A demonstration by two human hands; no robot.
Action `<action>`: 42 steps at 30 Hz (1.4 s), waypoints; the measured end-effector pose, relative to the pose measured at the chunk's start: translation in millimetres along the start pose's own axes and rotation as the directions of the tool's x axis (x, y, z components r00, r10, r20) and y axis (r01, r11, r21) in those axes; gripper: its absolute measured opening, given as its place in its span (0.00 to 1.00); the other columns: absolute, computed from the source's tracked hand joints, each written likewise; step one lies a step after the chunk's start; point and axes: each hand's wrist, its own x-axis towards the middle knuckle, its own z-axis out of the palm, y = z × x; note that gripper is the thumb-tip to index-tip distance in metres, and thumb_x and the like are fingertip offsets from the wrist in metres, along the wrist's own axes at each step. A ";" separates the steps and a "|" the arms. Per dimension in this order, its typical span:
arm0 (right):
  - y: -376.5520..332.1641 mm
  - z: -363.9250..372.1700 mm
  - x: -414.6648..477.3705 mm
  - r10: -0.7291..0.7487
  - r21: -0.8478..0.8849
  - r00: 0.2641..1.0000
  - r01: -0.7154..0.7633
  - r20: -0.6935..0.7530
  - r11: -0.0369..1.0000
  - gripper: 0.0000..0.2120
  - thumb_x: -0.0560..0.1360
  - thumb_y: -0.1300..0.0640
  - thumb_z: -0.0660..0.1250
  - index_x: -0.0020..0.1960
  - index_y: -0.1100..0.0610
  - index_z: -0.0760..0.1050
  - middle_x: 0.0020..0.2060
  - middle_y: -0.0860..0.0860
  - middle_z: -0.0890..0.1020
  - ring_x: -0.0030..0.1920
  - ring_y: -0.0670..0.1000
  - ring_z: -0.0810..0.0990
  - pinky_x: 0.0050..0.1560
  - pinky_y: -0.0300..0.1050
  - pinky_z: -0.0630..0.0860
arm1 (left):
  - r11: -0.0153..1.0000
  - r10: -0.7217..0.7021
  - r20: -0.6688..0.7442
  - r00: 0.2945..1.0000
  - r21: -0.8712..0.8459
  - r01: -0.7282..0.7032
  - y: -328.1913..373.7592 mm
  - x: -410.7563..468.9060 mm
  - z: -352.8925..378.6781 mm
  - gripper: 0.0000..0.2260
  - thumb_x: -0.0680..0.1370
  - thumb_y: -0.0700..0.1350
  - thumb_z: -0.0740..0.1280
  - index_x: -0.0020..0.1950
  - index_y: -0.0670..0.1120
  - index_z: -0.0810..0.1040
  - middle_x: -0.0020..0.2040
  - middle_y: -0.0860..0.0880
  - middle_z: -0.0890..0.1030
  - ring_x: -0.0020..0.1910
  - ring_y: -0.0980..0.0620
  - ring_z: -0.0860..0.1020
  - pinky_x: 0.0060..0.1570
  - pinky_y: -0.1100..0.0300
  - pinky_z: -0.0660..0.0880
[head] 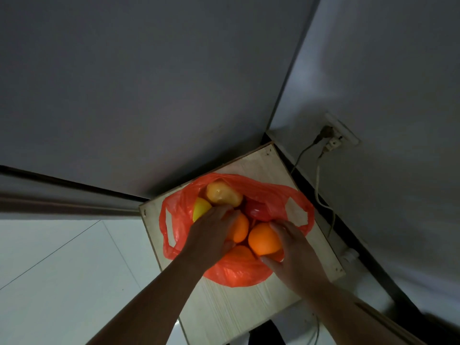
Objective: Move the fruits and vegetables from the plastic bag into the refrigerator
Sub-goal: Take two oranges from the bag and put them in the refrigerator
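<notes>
Right now the right hand (pixel 296 247) has its grip closed around an orange (pixel 264 239) at the near right of the bag's mouth, thumb low on the fruit's near side and fingers curled over its right flank. Beside it, the left hand (pixel 211 235) reaches into the bag with its palm down and fingers spread over a second orange (pixel 240 227); whether that grip has actually closed on the fruit I cannot tell, since the hand hides the contact. A third orange (pixel 240 252) lies below and between the two hands, partly covered by them. Farther in, a pale yellow-brown oblong fruit (pixel 222 194) rests at the far side of the bag, a bright yellow fruit (pixel 200 210) sits just left of the left hand's fingertips, and something red (pixel 257 210) lies at the far right, half hidden by the plastic. All of this produce sits inside the red plastic bag (pixel 236 272), whose mouth is open upward with its handle loops flopped out to left and right. The bag rests on a small pale wooden worktop (pixel 224 310) standing against the closed grey refrigerator (pixel 149 95), which fills the far side of the view. To the right, a wall socket (pixel 336 135) holds plugs whose cables trail down behind the worktop, and pale floor tiles (pixel 62 270) spread to the left.
</notes>
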 end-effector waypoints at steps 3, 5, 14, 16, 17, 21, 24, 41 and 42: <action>-0.7 -1.0 -0.6 0.000 -0.005 1.000 0.000 -0.007 1.000 0.36 0.64 0.45 0.74 0.68 0.55 0.67 0.64 0.53 0.72 0.61 0.53 0.74 0.55 0.39 0.68 | 1.000 0.001 0.009 1.000 0.016 -0.001 -0.1 0.5 -0.1 0.33 0.70 0.52 0.71 0.72 0.49 0.64 0.70 0.47 0.67 0.67 0.46 0.68 0.61 0.52 0.69; -4.7 -5.2 -2.2 0.011 0.020 1.000 -0.010 -0.021 1.000 0.35 0.65 0.41 0.70 0.67 0.54 0.67 0.64 0.52 0.72 0.59 0.51 0.74 0.53 0.35 0.67 | 1.000 0.008 0.011 1.000 0.000 -0.008 -0.2 0.0 -2.2 0.31 0.69 0.50 0.73 0.70 0.47 0.67 0.68 0.45 0.70 0.64 0.44 0.71 0.57 0.50 0.73; -40.6 -34.8 -18.3 0.103 0.127 0.985 -0.085 -0.138 0.988 0.34 0.66 0.48 0.74 0.68 0.53 0.66 0.64 0.50 0.70 0.58 0.49 0.73 0.50 0.35 0.69 | 0.985 -0.122 -0.052 0.991 -0.126 0.115 19.6 -21.4 -41.9 0.22 0.77 0.46 0.65 0.70 0.49 0.66 0.71 0.49 0.65 0.68 0.48 0.67 0.59 0.53 0.73; -43.5 -35.0 -21.6 0.111 0.134 0.982 -0.091 -0.151 0.987 0.33 0.66 0.49 0.74 0.68 0.54 0.66 0.64 0.50 0.70 0.58 0.50 0.74 0.51 0.38 0.69 | 0.987 -0.106 -0.014 0.994 -0.125 0.104 18.2 -23.5 -42.2 0.24 0.76 0.47 0.66 0.71 0.49 0.64 0.72 0.49 0.65 0.69 0.48 0.66 0.61 0.53 0.72; -43.1 -33.4 -22.6 0.111 0.139 0.981 -0.089 -0.157 0.986 0.33 0.66 0.50 0.74 0.67 0.54 0.66 0.63 0.50 0.70 0.58 0.49 0.73 0.51 0.37 0.69 | 0.990 -0.084 0.002 0.997 -0.112 0.083 16.1 -22.8 -40.2 0.25 0.76 0.47 0.66 0.71 0.50 0.64 0.72 0.50 0.65 0.69 0.49 0.65 0.61 0.53 0.72; -36.1 -24.1 -24.7 0.136 0.149 0.973 -0.109 -0.185 0.983 0.32 0.67 0.50 0.74 0.67 0.54 0.67 0.63 0.49 0.70 0.55 0.43 0.68 0.50 0.34 0.66 | 0.999 -0.020 0.067 0.998 -0.046 0.023 5.9 -12.2 -28.4 0.27 0.76 0.48 0.66 0.73 0.51 0.62 0.74 0.50 0.62 0.71 0.49 0.62 0.62 0.52 0.70; -29.6 -17.0 -23.0 0.151 0.160 0.969 -0.121 -0.195 0.980 0.31 0.67 0.49 0.74 0.66 0.56 0.68 0.62 0.51 0.71 0.54 0.44 0.69 0.48 0.32 0.65 | 0.996 0.011 0.140 0.990 0.086 -0.023 2.2 -0.6 -18.3 0.29 0.75 0.50 0.65 0.74 0.52 0.58 0.75 0.48 0.58 0.73 0.48 0.59 0.64 0.55 0.67; -91.0 -81.0 -44.6 0.256 0.330 0.955 -0.196 -0.151 0.924 0.34 0.64 0.45 0.72 0.66 0.52 0.67 0.60 0.47 0.66 0.55 0.50 0.73 0.49 0.48 0.78 | 0.932 -0.155 -0.047 0.987 -0.338 0.130 35.6 -67.8 -111.0 0.33 0.71 0.53 0.71 0.72 0.51 0.62 0.71 0.48 0.64 0.68 0.48 0.65 0.64 0.51 0.69; -103.9 -91.5 -50.9 0.241 0.330 0.958 -0.180 -0.155 0.927 0.36 0.63 0.40 0.71 0.67 0.52 0.66 0.60 0.47 0.66 0.55 0.49 0.72 0.48 0.46 0.77 | 0.921 -0.171 -0.050 0.984 -0.362 0.142 40.9 -80.4 -123.9 0.33 0.70 0.54 0.72 0.71 0.51 0.63 0.70 0.48 0.65 0.67 0.48 0.67 0.63 0.51 0.70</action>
